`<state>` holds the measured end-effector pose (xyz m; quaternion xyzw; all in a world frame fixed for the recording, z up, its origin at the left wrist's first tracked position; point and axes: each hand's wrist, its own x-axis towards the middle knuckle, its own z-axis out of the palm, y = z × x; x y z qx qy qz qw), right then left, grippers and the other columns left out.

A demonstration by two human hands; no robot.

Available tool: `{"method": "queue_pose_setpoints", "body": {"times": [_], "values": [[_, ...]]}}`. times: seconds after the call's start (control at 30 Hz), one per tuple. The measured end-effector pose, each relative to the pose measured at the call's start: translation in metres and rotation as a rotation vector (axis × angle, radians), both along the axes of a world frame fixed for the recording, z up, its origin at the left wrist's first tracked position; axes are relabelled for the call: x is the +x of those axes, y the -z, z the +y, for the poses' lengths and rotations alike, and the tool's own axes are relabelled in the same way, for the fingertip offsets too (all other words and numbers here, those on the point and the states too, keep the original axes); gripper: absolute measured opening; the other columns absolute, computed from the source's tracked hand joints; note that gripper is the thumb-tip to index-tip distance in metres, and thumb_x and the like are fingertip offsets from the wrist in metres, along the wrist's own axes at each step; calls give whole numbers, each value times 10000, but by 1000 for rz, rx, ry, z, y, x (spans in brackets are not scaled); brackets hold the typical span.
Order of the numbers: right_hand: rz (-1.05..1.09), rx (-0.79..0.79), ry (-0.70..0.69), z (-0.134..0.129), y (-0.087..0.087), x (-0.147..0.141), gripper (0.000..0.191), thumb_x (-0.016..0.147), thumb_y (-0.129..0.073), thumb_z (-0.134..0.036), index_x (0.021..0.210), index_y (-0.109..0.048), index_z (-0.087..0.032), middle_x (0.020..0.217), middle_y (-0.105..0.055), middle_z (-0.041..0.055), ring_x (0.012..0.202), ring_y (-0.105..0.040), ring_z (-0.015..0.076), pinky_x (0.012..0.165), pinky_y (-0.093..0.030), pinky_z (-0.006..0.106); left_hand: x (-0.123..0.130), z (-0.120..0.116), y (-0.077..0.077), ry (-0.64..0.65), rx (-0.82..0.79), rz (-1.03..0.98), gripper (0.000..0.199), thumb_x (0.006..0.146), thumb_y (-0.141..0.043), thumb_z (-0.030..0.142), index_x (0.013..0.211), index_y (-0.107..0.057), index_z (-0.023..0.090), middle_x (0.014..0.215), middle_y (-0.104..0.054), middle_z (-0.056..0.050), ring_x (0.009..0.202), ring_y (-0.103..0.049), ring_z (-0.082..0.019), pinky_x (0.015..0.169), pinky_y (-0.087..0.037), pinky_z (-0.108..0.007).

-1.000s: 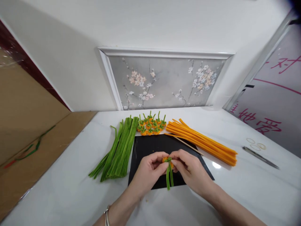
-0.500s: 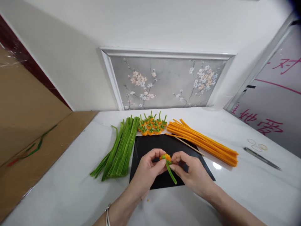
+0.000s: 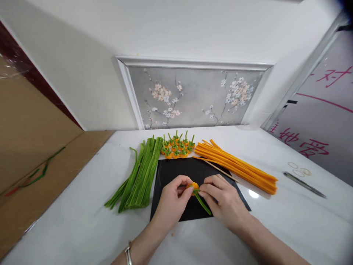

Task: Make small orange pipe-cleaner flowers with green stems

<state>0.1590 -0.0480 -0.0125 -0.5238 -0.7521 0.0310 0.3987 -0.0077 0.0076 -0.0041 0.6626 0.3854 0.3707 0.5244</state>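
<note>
Over the black mat point(image 3: 180, 168), my left hand point(image 3: 173, 198) is closed on a small orange pipe-cleaner pumpkin point(image 3: 195, 184), thumb and forefinger pinching its left side. A green pipe cleaner point(image 3: 204, 206) crosses the pumpkin's front, and one length of it slants down toward the mat. My right hand point(image 3: 227, 200) is also closed, its thumb and fingertips pinching a short green part beside the pumpkin. Fingers hide some of the pumpkin and the green piece's far end.
Finished orange pumpkins with green stems point(image 3: 176, 147) stand behind the mat. Green pipe cleaners point(image 3: 142, 176) lie left, orange pipe cleaners point(image 3: 237, 165) right, near a thin wooden stick point(image 3: 220, 170). Tweezers point(image 3: 305, 184) and several clear bands point(image 3: 305, 172) lie far right. Cardboard point(image 3: 68, 173) borders the left.
The hanging green end has swung slightly right. My right hand has turned, with its back more toward me and its fingertips still at the pumpkin. My left hand keeps its pinch.
</note>
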Motion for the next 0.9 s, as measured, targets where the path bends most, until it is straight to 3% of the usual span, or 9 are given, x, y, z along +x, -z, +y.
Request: {"method": "queue_pose_setpoints", "body": {"times": [0.2,0.3,0.4,0.5,0.7,0.9], "values": [[218,-179,12,-1,-7,-8,180,887,-488,-187,758,-613,-197,671,-585,11,566,-530,124,536,-431,232,-1,-1,0,-27,47,37,82,796,-602,238,776,-633,165,782,-674,-34,730,-618,-158,705,-499,-263],[391,-384,17,-1,-10,-10,199,868,-518,-262,696,-587,-193,567,-562,-15,480,-501,110,453,-387,214,-1,-1,-1,-24,40,39,88,791,-605,233,774,-652,161,792,-693,-45,737,-630,-167,711,-502,-271],[624,-603,-21,-1,-9,-12,240,862,-545,-373,718,-586,-186,539,-593,-14,478,-576,125,454,-435,211,-1,-1,-2,-17,15,44,91,782,-615,236,769,-665,160,784,-704,-45,736,-640,-172,708,-504,-273],[797,-707,-54,0,-6,-14,314,822,-593,-481,744,-589,-178,595,-659,14,548,-658,158,514,-519,240,1,-2,-2,-25,-18,41,96,772,-618,231,738,-671,158,774,-714,-46,721,-642,-172,690,-502,-269],[886,-693,1,1,-4,-17,425,771,-635,-570,777,-620,-145,660,-691,51,618,-689,172,564,-570,260,3,-5,-1,-53,-53,-17,91,741,-644,212,684,-673,146,719,-702,-42,667,-626,-155,652,-494,-255],[860,-614,-8,-2,1,-16,367,834,-592,-517,870,-637,-155,769,-704,56,700,-696,174,662,-591,286,3,-3,-4,-63,-101,-59,64,721,-657,185,751,-697,145,769,-721,-48,711,-650,-160,690,-520,-258]]}}
